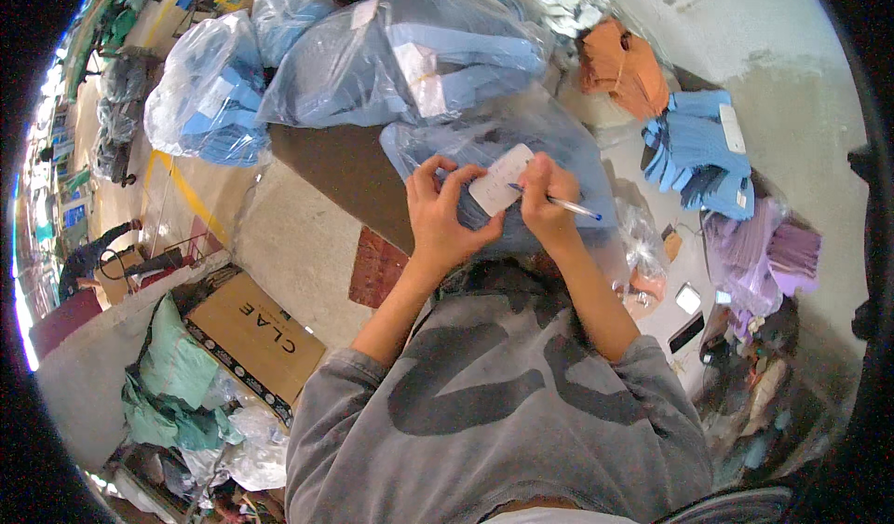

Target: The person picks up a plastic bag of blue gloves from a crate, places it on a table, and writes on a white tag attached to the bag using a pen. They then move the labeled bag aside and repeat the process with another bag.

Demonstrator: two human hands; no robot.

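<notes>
A white card [501,181] with rounded corners and faint handwriting lies on a clear plastic bag of blue pieces [568,142] in front of me. My left hand [440,209] grips the card's left and lower edges between its fingers and thumb. My right hand [548,198] is closed round a pen [579,209] with a white barrel and a blue end. The pen's tip is over the card's right part; whether it touches cannot be made out.
More clear bags of blue pieces [345,68] lie beyond. Orange [624,68], blue [703,147] and purple glove-like bundles [768,254] sit to the right, near a phone [687,333]. At lower left are a cardboard box [251,333] and a green sack [172,366]. A person [88,263] is far left.
</notes>
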